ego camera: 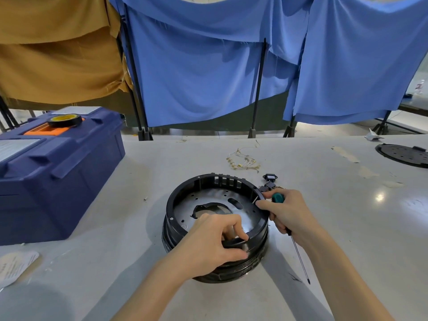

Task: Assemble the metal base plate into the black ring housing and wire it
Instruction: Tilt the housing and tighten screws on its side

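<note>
Open tabletop [370,228] right of the black ring housing [170,202]; blue toolbox [58,181] bulky at left, wire bundle [243,159] behind.

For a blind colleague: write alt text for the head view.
The left hand grips the near rim of a black ring housing holding a metal base plate; the right hand holds a green-handled screwdriver at its right rim. A blue toolbox stands left.

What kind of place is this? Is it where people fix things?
Probably a workshop or assembly bench. There's a blue toolbox with a tape roll on top, the right hand holds a screwdriver, and the left hand grips a black ring housing on a big worktable.
</note>
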A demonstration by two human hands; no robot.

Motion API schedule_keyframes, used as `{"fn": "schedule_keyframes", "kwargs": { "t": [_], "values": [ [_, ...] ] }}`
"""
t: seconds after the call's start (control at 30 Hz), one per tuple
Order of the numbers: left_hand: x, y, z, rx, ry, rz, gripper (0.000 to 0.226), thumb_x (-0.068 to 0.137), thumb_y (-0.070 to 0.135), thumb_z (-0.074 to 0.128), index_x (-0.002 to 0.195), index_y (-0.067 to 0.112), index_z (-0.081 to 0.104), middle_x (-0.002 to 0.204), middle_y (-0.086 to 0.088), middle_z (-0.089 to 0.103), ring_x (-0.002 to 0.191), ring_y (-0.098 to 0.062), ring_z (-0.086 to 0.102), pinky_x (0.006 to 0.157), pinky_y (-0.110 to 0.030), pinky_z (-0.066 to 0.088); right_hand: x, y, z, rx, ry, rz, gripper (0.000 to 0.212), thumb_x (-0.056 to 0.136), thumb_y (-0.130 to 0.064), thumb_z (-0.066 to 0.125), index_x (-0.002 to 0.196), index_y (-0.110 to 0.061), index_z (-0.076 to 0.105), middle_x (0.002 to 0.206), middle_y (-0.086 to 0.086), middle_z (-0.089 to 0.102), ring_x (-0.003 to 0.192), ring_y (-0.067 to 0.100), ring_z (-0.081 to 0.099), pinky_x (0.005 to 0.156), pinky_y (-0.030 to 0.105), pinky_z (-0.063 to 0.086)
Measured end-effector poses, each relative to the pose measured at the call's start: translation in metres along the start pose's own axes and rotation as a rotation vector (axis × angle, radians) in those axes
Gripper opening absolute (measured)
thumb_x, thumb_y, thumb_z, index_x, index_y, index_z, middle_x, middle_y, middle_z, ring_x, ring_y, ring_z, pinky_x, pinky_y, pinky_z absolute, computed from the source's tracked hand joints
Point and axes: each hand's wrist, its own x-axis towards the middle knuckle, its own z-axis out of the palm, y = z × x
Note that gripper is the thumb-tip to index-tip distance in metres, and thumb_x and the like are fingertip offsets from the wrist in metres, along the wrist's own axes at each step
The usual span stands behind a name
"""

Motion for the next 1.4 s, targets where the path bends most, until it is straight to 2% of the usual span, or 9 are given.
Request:
{"fn": "schedule_keyframes", "kwargs": {
  "t": [0.2,0.5,0.57,0.67,0.77,0.87,1.23,1.33,1.4],
  "values": [
    [0.007,0.009,-0.013,-0.044,-0.161,-0.101,0.056,0.066,0.022,0.083,0.096,0.04,0.04,0.072,-0.002,0.069,0.06,-0.013,0.055,0.072,-0.045,0.052,-0.003,-0.001,0.002,-0.016,0.005,-0.002,0.014,0.084,-0.007,0.074,0.089,-0.014,0.063,0.05,0.01,0.043,0.031,0.016,0.024,0.035,0.019,0.021],
    [0.015,0.008,-0.037,-0.163,-0.31,-0.211,0.067,0.056,0.022,0.093,0.103,0.036,0.047,0.088,-0.002,0.074,0.078,-0.018,0.071,0.086,-0.045,0.057,0.001,0.0,-0.004,-0.017,-0.037,0.017,0.017,0.082,-0.013,0.078,0.093,-0.013,0.064,0.045,0.008,0.048,0.032,0.017,0.024,0.036,0.018,0.022],
    [0.02,0.004,-0.046,-0.2,-0.206,-0.186,0.051,0.062,0.028,0.091,0.098,0.032,0.056,0.084,-0.001,0.075,0.076,-0.019,0.072,0.082,-0.04,0.058,0.002,-0.003,-0.007,-0.046,-0.056,-0.012,0.02,0.082,-0.021,0.079,0.094,-0.012,0.066,0.046,0.008,0.051,0.032,0.017,0.024,0.036,0.018,0.021],
    [0.033,-0.016,-0.056,0.003,0.247,-0.13,0.018,0.076,0.025,0.082,0.083,0.029,0.065,0.08,0.005,0.073,0.077,-0.015,0.069,0.076,-0.036,0.055,0.007,-0.01,-0.008,-0.15,-0.022,-0.121,0.022,0.086,-0.031,0.075,0.103,-0.019,0.068,0.051,0.007,0.056,0.029,0.014,0.029,0.034,0.016,0.022],
    [0.045,-0.038,-0.061,0.41,0.353,-0.236,0.038,0.091,0.024,0.067,0.129,0.025,0.058,0.128,0.002,0.058,0.12,-0.018,0.052,0.101,-0.038,0.043,0.014,-0.015,-0.004,-0.288,-0.043,-0.193,0.018,0.091,-0.021,0.068,0.109,-0.023,0.067,0.057,0.008,0.056,0.027,0.01,0.032,0.032,0.017,0.025],
    [0.052,-0.056,-0.063,0.427,0.267,-0.397,0.051,0.1,0.019,0.051,0.149,0.016,0.036,0.146,-0.009,0.046,0.132,-0.03,0.043,0.106,-0.04,0.037,0.018,-0.016,-0.004,-0.389,-0.073,-0.192,0.008,0.092,-0.018,0.065,0.093,-0.011,0.07,0.045,0.0,0.053,0.027,0.013,0.028,0.033,0.017,0.024],
    [0.037,-0.077,-0.078,0.113,0.282,-0.339,0.026,0.097,0.016,0.057,0.119,0.017,0.07,0.114,0.007,0.069,0.109,-0.011,0.062,0.093,-0.024,0.046,0.019,-0.039,-0.016,-0.501,-0.256,-0.121,0.024,0.095,-0.03,0.064,0.086,-0.008,0.066,0.055,0.009,0.065,0.03,0.017,0.032,0.035,0.02,0.03],
    [0.031,-0.093,-0.094,-0.097,0.543,-0.415,0.021,0.099,0.017,0.055,0.111,0.015,0.072,0.09,0.005,0.072,0.087,-0.017,0.068,0.081,-0.031,0.051,0.025,-0.036,-0.012,-0.43,-0.157,-0.121,0.022,0.095,-0.031,0.064,0.089,-0.01,0.068,0.052,0.008,0.062,0.031,0.015,0.031,0.035,0.02,0.029],
    [0.026,-0.116,-0.105,0.119,0.643,-0.54,0.028,0.095,0.004,0.055,0.116,0.014,0.07,0.087,-0.001,0.068,0.086,-0.025,0.065,0.08,-0.034,0.049,0.028,-0.032,-0.011,-0.407,-0.139,-0.108,0.022,0.094,-0.031,0.065,0.089,-0.01,0.068,0.051,0.008,0.061,0.03,0.015,0.03,0.034,0.019,0.027]
  ]
}}
